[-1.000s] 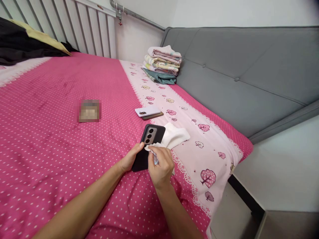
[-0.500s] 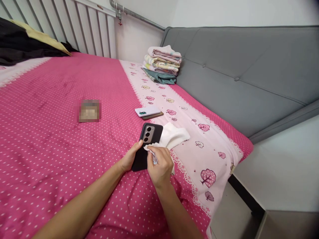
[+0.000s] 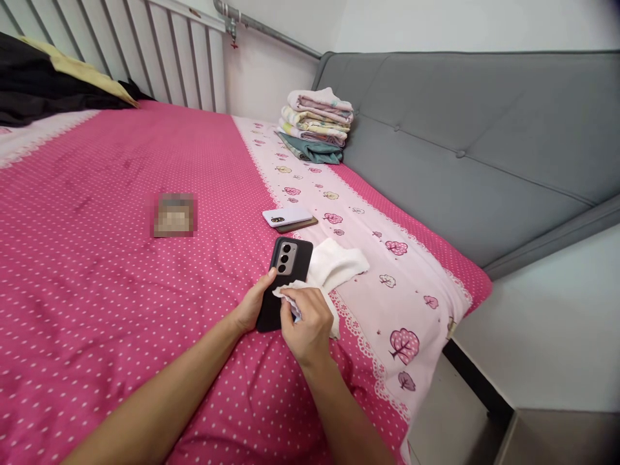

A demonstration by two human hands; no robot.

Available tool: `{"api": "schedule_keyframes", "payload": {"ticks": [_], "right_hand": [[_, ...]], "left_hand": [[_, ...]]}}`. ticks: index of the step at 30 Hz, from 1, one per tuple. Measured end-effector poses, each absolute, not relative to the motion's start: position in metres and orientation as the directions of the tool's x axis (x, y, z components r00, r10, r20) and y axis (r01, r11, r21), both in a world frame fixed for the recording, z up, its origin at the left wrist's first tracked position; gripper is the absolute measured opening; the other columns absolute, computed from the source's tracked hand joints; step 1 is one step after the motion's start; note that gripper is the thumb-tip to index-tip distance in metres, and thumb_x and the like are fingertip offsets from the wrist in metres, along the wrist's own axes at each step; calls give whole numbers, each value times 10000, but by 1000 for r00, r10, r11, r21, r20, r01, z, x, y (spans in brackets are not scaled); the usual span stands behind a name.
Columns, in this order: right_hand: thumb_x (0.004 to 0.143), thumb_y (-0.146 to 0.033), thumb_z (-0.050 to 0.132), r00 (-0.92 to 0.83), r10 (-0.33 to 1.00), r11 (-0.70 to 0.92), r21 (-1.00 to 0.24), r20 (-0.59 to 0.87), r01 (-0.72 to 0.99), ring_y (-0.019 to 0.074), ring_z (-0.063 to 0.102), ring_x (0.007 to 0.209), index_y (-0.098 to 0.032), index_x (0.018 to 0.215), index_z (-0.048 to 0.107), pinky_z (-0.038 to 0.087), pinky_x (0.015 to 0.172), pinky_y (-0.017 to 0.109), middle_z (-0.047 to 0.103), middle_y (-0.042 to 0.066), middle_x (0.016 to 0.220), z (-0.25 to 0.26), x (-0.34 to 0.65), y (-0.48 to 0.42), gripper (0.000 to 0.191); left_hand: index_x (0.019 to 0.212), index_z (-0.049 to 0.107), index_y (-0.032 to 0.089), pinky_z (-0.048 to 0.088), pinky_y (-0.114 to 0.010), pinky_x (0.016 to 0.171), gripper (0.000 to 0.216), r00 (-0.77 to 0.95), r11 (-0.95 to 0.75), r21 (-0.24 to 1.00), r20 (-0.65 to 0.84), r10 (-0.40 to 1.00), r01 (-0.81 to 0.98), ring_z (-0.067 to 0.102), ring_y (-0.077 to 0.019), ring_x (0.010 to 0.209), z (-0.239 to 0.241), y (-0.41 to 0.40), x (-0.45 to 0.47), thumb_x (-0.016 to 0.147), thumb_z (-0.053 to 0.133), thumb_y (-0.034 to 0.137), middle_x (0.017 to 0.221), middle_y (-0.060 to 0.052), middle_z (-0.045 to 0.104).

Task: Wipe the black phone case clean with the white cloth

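A black smartphone (image 3: pixel 299 261) with a grey camera block is tilted with its back up, and my left hand (image 3: pixel 252 303) grips it along the left edge, thumb on the side. Bunched in the closed fingers of my right hand (image 3: pixel 307 323) is a small white wipe (image 3: pixel 285 289), pressed against the phone's back below the cameras. Beyond and to the right of the phone lies a crumpled white cloth (image 3: pixel 339 263), partly hidden by the phone and my right hand.
A lilac phone (image 3: pixel 290 215) rests on a brown flat item (image 3: pixel 303 225) farther up the bed. Folded fabrics (image 3: pixel 317 123) are stacked against the grey headboard (image 3: pixel 460 116). A blurred-out object (image 3: pixel 173 216) lies to the left on the pink dotted bedding (image 3: pixel 121 271). Dark clothing (image 3: pixel 43 90) lies at far left.
My right hand has slid slightly left and down across the phone's back with the wipe. The phone has shifted a little to the left in my left hand.
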State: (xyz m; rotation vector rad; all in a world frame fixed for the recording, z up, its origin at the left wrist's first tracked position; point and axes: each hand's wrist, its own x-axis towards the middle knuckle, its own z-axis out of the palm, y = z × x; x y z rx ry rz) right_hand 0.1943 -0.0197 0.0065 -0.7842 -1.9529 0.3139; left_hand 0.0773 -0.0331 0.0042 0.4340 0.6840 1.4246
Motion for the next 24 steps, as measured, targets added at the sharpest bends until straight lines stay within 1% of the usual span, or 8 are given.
{"api": "schedule_keyframes", "payload": {"ticks": [7,14,20,24], "right_hand": [[786,-101,479,-373,624,780,-516,687,354,154,573,812,-204,877,646,456,752,292,661,26,815,6,194,-21,216],[772,-105,491,-420,610,793,-506,672,340,154,569,783,-200,855,645,456,730,290,657,25,800,5,194,-21,199],[753,-112,499,-465,593,805,-494,657,328,150,570,771,-194,840,645,458,715,283,652,28,785,4,193,-23,189],[745,-114,497,-474,578,816,-479,664,324,146,569,754,-197,815,644,457,699,278,648,26,767,6,192,-24,182]], "left_hand": [[898,669,88,460,-305,795,403,-23,133,617,-237,971,-776,643,-198,752,7,-33,77,767,540,447,786,-90,712],[883,673,80,487,-297,714,437,-18,141,601,-251,968,-787,641,-190,705,7,-32,77,767,525,475,834,-108,713],[892,678,92,483,-281,734,428,-31,127,598,-247,969,-791,647,-193,744,7,-31,75,784,504,468,829,-100,715],[936,666,84,474,-299,766,472,-22,122,607,-223,975,-785,644,-211,786,6,-30,75,793,475,491,861,-116,709]]}}
